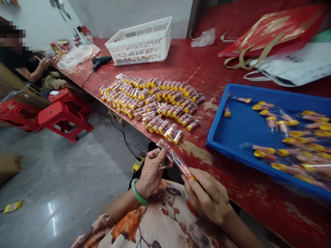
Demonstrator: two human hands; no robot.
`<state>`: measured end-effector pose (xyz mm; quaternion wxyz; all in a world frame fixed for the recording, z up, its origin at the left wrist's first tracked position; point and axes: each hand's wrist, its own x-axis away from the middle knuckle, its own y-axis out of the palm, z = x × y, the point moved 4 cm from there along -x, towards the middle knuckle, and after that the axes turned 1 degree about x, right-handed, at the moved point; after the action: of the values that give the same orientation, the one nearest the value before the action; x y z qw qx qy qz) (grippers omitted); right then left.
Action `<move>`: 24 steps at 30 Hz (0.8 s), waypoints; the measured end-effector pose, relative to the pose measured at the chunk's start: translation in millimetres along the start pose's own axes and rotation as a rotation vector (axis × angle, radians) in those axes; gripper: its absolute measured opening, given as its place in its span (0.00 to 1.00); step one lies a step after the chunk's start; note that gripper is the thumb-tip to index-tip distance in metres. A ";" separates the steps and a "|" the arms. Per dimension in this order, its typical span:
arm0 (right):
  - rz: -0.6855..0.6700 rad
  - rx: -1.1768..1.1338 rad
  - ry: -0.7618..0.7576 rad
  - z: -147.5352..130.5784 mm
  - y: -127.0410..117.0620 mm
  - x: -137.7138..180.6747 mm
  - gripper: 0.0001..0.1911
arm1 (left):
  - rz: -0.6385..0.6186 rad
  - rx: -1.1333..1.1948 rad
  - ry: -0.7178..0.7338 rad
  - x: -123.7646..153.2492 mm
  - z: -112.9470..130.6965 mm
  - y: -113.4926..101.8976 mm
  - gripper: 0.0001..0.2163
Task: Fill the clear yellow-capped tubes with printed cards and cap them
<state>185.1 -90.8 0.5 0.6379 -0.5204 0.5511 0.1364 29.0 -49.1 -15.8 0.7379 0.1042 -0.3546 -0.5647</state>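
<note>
My left hand (pixel 152 172), with a green bangle on the wrist, is closed round a small bundle of labels or wrappers at the table's front edge. My right hand (pixel 205 194) pinches a clear tube (pixel 181 164) with a yellow cap; the tube's other end touches my left hand's fingers. Just beyond them, rows of several finished yellow-capped tubes (pixel 152 100) lie on the red table (pixel 207 69). To the right, a blue tray (pixel 240 125) holds several loose tubes.
A white slotted basket (pixel 141 43) stands at the back, with a dark glue gun (pixel 100 62) and its cord beside it. A red bag (pixel 274 31) and white bag lie at the back right. A person sits at the far left by red stools (pixel 62 117).
</note>
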 end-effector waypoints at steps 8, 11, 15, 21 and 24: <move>0.043 -0.014 0.187 3.3 3.4 4.7 0.21 | -0.030 -0.005 0.024 0.5 -1.7 0.5 0.11; 0.034 0.017 0.121 1.7 4.6 1.7 0.22 | -0.007 0.008 0.034 -0.1 -1.4 -1.4 0.12; 0.040 0.040 0.038 -1.6 3.1 -3.4 0.21 | 0.016 -0.001 0.072 -0.9 -0.2 -2.1 0.11; 0.095 -0.063 0.071 -3.9 3.6 -3.8 0.22 | 0.055 0.025 0.117 -2.9 0.5 -4.1 0.10; 0.143 -0.104 0.187 1.0 5.4 -1.0 0.23 | 0.037 0.008 0.083 -2.2 -1.7 -4.6 0.10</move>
<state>181.3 -87.3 -1.6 0.5444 -0.5227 0.6359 0.1611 26.4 -49.1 -20.5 0.7618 0.1240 -0.3279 -0.5448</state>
